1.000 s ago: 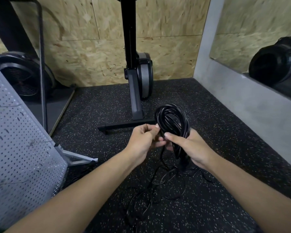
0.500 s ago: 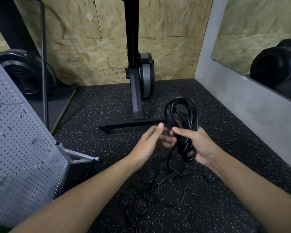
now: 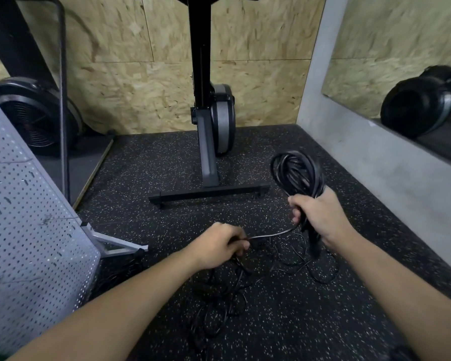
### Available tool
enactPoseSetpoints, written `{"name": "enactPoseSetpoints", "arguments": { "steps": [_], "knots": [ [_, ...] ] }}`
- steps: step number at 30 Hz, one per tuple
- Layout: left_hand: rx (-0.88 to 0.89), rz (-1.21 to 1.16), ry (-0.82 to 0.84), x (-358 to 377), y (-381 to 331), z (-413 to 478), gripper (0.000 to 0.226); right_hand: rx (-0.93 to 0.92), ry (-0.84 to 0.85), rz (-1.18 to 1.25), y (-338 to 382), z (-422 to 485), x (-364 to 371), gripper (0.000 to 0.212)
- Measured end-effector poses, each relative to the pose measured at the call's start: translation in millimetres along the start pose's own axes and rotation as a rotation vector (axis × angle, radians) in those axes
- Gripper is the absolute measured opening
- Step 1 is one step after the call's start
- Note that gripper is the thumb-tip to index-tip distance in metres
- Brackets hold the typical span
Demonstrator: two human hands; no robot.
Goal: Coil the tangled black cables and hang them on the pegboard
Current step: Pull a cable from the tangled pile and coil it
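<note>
My right hand is shut around the waist of a black cable coil, whose loops stand up above the fist and hang below it. A loose strand of the same cable runs taut from the coil down-left into my left hand, which is shut on it low over the floor. Thin tangled black cables lie spread on the speckled floor under and between both hands. The grey perforated pegboard leans at the left edge of view.
A black exercise machine post with a floor bar stands just beyond my hands. The pegboard's metal foot juts out at left. A fan-wheel machine sits back left; a grey wall and mirror close the right side.
My left hand has dropped away from the coil to the floor and gripped a loose strand, pulling it left. My right hand has carried the coil to the right.
</note>
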State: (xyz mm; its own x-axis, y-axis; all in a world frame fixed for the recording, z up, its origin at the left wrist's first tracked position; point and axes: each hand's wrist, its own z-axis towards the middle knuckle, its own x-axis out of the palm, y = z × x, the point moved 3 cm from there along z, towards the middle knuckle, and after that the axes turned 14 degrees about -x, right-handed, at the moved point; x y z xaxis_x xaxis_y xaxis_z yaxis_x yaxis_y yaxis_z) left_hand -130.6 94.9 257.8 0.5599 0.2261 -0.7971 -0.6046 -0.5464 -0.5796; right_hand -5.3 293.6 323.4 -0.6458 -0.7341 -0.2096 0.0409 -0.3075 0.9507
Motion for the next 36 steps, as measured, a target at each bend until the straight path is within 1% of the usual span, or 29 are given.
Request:
{"name": "enactPoseSetpoints", "arguments": {
  "steps": [3,5,7,8,10,12,13,14,15,17,19,22,23,25,30,33,36],
  "knots": [
    [0.146,0.115,-0.208,-8,-8,-4,0.017,0.032,0.133,-0.364,-6,-2,0,0.023],
    [0.222,0.189,-0.315,-13,-23,-10,0.019,0.031,0.247,-0.489,-9,-7,5,0.043],
    [0.234,0.245,-0.377,-18,-32,-12,0.016,0.013,0.357,-0.472,-7,-11,15,0.066],
    [0.221,0.258,-0.391,-20,-34,-11,0.014,0.0,0.408,-0.432,-6,-13,20,0.074],
    [0.152,0.253,-0.389,-24,-33,-7,0.013,-0.022,0.508,-0.364,-3,-18,30,0.082],
    [0.087,0.273,-0.419,-28,-34,-5,0.025,-0.009,0.561,-0.392,-3,-21,37,0.093],
    [0.071,0.274,-0.444,-29,-36,-6,0.031,-0.001,0.57,-0.437,-2,-22,39,0.095],
    [0.068,0.246,-0.464,-29,-38,-7,0.033,0.006,0.562,-0.484,-1,-21,40,0.09],
    [0.075,0.192,-0.48,-29,-38,-8,0.032,0.011,0.542,-0.521,0,-22,41,0.08],
    [0.093,0.05,-0.45,-28,-32,-8,0.027,0.011,0.495,-0.546,3,-20,39,0.061],
    [0.071,-0.108,-0.337,-23,-21,-6,0.02,0.013,0.445,-0.501,3,-17,35,0.05],
    [-0.043,-0.292,-0.196,-14,-6,-2,0.034,0.044,0.336,-0.37,3,-13,28,0.036],
    [-0.065,-0.31,-0.16,-12,-2,0,0.035,0.05,0.316,-0.329,2,-12,26,0.031],
    [-0.061,-0.274,-0.114,-9,-1,1,0.029,0.054,0.298,-0.279,2,-12,26,0.025],
    [-0.066,-0.242,-0.055,-7,-13,-2,0.004,0.003,0.223,-0.235,4,-11,28,0.028],
    [-0.061,-0.173,-0.03,-4,-13,-1,0.003,-0.068,0.156,-0.244,16,-9,24,0.035],
    [-0.055,-0.095,0.009,0,-6,1,0.008,-0.101,0.077,-0.249,20,-6,16,0.04]
  ]
}}
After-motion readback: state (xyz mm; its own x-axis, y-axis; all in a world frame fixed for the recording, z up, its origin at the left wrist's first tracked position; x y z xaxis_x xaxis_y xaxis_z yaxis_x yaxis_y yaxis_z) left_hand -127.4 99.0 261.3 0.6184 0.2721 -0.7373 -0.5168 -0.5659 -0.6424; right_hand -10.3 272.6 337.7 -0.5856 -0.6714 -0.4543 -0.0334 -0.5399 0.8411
